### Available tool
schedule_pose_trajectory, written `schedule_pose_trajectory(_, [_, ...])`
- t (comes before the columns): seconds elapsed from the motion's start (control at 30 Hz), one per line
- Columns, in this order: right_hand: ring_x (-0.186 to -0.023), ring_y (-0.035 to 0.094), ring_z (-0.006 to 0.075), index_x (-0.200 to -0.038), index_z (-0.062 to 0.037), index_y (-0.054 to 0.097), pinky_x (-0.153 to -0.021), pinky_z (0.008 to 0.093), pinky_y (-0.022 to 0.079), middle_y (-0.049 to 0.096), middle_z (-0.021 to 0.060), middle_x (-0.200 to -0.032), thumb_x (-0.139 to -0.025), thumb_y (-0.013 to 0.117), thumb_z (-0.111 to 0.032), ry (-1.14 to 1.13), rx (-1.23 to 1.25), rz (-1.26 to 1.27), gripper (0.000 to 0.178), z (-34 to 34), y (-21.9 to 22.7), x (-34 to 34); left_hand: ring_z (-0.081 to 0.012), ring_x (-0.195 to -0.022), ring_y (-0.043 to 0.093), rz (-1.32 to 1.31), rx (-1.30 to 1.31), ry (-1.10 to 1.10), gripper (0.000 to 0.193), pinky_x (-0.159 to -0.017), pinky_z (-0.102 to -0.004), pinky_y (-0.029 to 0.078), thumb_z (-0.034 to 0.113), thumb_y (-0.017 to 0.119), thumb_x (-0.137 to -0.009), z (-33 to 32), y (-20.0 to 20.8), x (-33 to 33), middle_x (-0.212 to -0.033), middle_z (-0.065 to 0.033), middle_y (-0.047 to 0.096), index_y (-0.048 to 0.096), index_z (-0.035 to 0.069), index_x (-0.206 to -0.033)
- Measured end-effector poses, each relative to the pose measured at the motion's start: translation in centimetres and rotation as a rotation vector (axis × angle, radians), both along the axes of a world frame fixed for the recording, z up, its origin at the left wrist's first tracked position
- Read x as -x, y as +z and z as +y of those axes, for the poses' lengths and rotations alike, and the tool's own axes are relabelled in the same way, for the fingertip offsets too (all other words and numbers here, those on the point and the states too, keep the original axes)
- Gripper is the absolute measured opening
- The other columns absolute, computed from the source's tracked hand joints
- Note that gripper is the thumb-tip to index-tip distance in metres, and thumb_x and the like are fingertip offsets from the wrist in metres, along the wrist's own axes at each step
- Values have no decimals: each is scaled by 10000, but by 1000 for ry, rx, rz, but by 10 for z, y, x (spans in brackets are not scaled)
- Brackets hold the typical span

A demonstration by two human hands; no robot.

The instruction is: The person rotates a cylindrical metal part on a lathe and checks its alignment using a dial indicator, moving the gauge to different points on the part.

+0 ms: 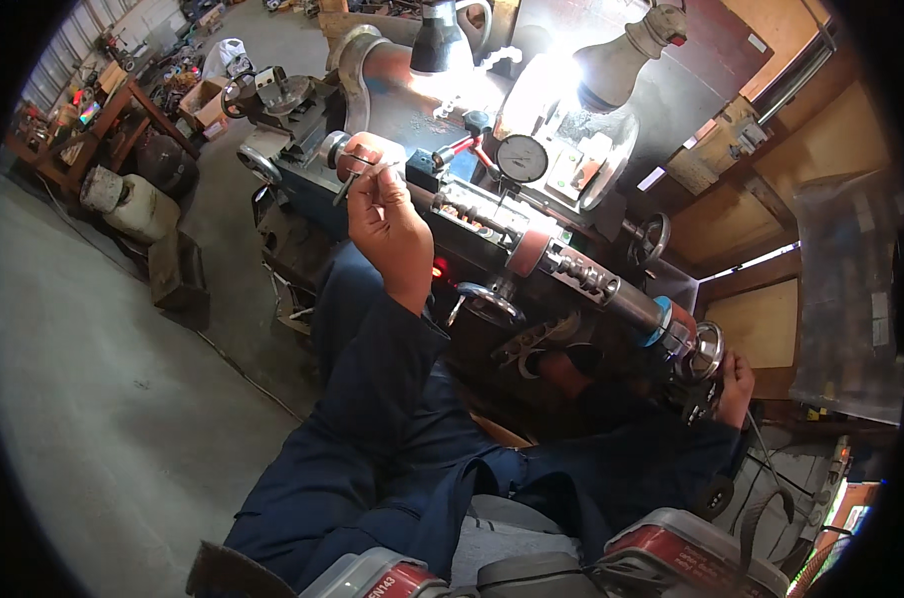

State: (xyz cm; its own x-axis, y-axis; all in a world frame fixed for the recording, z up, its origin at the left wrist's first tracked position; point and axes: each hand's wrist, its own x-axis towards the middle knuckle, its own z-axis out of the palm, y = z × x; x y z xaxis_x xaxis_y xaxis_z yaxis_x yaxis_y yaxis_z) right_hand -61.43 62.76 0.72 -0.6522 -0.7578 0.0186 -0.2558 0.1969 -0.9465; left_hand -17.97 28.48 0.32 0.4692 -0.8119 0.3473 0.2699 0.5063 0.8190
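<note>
A long metal shaft with lobes (583, 273), like a camshaft, lies across the bench machine. Over its left end, my left hand (392, 224) is raised with thumb and fingers pinched together beside a reddish end head (362, 154). What the fingertips hold is hard to make out; a thin metal rod (344, 188) sticks out close by. At the far right end, my right hand (738, 386) closes at the rim of a chrome handwheel (709, 351). A round dial gauge (521, 157) on a red arm stands behind the shaft.
A black lamp (440, 45) lights the machine from above. Another handwheel (492, 304) projects from its front, and a third (653, 235) sits behind. A gas cylinder (133, 204) and a wooden box (178, 269) stand on the floor at left. Wooden panels rise at right.
</note>
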Motion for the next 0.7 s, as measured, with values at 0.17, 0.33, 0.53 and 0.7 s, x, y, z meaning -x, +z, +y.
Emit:
schedule_pose_trajectory(0.17, [-911, 611, 124, -1105, 7, 619, -819, 262, 489, 658, 37, -1017, -941, 581, -87, -7, 18, 152, 192, -29, -56, 21, -96, -884, 571, -34, 0, -13, 138, -793, -244, 471, 99, 554, -1003, 0, 1, 1, -966, -56, 619, 581, -34, -1032])
schedule_pose_trajectory(0.33, [-907, 615, 132, -1121, 2, 624, -824, 271, 491, 663, 49, -1027, -944, 592, -146, -170, -279, 138, 234, 19, -87, 3, -95, -882, 568, -22, 1, -9, 136, -787, -240, 468, 100, 556, -1003, -1, 0, 1, -957, -53, 618, 582, -31, -1031])
schedule_pose_trajectory(0.53, [-857, 579, 83, -1070, 10, 640, -777, 222, 449, 659, 18, -944, -1012, 545, -201, -3, 22, -43, 238, 36, -29, -17, -95, -879, 568, -25, 15, -12, 137, -780, -236, 465, 100, 558, -1003, -1, -1, 0, -957, -52, 616, 584, -31, -1035])
schedule_pose_trajectory(0.7, [-765, 530, 52, -981, -7, 625, -705, 215, 436, 605, -23, -843, -1028, 534, -239, -76, 144, -46, 254, -5, -14, -7, -91, -875, 566, -43, 14, -3, 138, -780, -235, 462, 101, 558, -1003, 1, -1, 3, -950, -44, 616, 585, -30, -1036])
